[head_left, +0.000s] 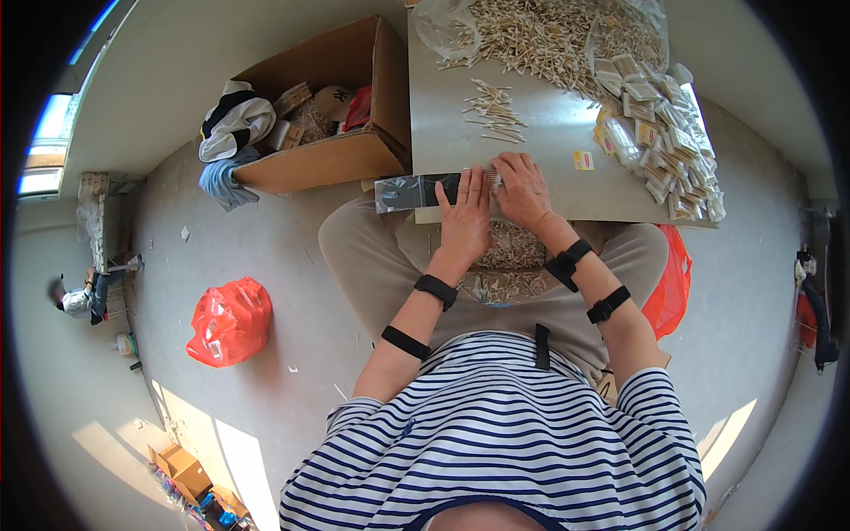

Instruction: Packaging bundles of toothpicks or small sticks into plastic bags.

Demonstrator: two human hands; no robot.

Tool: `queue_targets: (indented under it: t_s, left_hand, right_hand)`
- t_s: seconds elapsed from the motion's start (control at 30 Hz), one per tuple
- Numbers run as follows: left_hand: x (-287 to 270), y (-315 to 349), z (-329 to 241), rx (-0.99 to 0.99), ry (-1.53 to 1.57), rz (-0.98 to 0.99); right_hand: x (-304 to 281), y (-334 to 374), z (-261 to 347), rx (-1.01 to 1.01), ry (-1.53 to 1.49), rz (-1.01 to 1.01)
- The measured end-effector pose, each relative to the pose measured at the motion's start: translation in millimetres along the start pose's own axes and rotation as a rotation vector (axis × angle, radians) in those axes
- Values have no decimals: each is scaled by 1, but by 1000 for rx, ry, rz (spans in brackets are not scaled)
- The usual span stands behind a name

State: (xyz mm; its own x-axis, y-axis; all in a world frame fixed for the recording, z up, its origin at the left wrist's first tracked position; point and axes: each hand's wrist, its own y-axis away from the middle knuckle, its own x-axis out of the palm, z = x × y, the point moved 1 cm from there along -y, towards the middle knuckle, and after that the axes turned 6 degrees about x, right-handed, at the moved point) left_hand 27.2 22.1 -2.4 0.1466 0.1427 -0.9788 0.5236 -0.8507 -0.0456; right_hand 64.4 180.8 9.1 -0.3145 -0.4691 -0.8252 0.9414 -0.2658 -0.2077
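Note:
My left hand (466, 217) lies with fingers stretched out over a clear plastic sleeve with a black strip (403, 194) at the table's near edge. Right beside it, my right hand (524, 196) has its fingers curled round a small bundle of cotton swabs (494, 178); its fingertips are partly hidden. The two hands nearly touch. Farther up the metal table (549, 124) lies a small loose group of cotton swabs (496, 111). A yellow and white card (583, 160) sits to the right of my right hand. More swabs fill a container (509, 248) below my hands.
A big heap of cotton swabs (540, 35) covers the table's far side. Filled clear packs (673, 150) pile up along its right edge. An open cardboard box (319, 168) stands left of the table. Red plastic bags (230, 321) rest on the floor. Another person (80, 301) is far left.

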Motion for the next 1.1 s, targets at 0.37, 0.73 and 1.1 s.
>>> queue_targets:
  t_s: [0.37, 0.73, 1.1]
  left_hand:
    - [-6, -1, -6, 1, 42, 18]
    - [5, -9, 8, 41, 5, -67]
    - [4, -12, 3, 5, -50, -30]
  right_hand:
    - [11, 41, 10, 49, 288, 253]
    - [6, 31, 8, 35, 234, 205]
    - [16, -59, -32, 218, 173, -217]
